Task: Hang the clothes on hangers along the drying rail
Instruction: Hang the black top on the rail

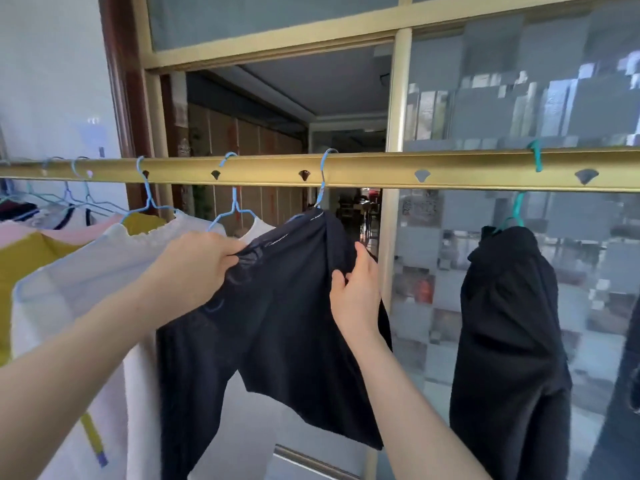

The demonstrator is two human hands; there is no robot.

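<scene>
Far left: white top (86, 289) hangs on the gold rail (381, 169), nothing to do there. My left hand (194, 268) is fisted into the black garment (277, 323) at its left shoulder. Right hand (356, 289) pinches its right edge. I'd guess both are spreading it square. Its blue hanger hook (323, 178) is over the rail. Far right: second black item (509, 341) on a teal hanger (536, 157). No basket or bin in view.

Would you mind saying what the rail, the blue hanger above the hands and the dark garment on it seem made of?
Rail: likely metal, gold sheen, punched holes. Blue hanger: thin wire, probably plastic-coated, glossy. Dark garment: soft fabric, matte, creasing where gripped; fibre unclear.
</scene>
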